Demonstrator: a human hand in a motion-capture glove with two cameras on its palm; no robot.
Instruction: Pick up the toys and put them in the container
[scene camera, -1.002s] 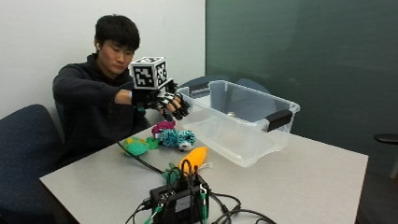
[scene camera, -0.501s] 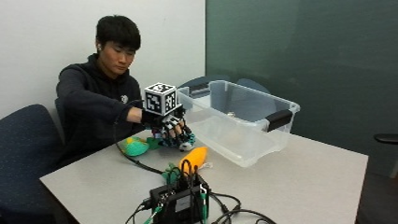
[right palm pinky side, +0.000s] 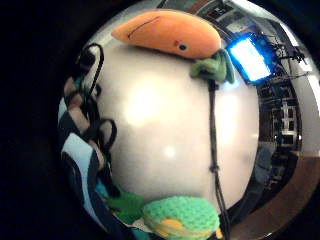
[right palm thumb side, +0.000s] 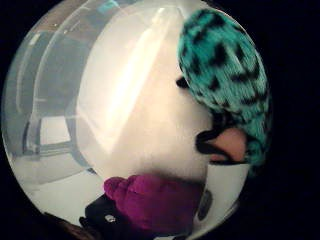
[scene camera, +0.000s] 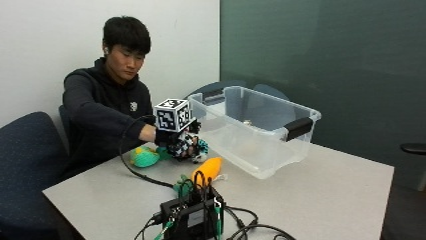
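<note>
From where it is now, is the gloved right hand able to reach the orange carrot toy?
Probably yes. The carrot toy lies on the table just beside the right hand, with nothing between them.

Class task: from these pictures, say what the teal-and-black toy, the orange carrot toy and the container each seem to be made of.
Teal-and-black toy: knitted or crocheted yarn, judging by visible stitch loops. Orange carrot toy: probably smooth plush fabric, matte, with a stitched line. Container: clear hard plastic; the table shows through its glossy walls.
</note>
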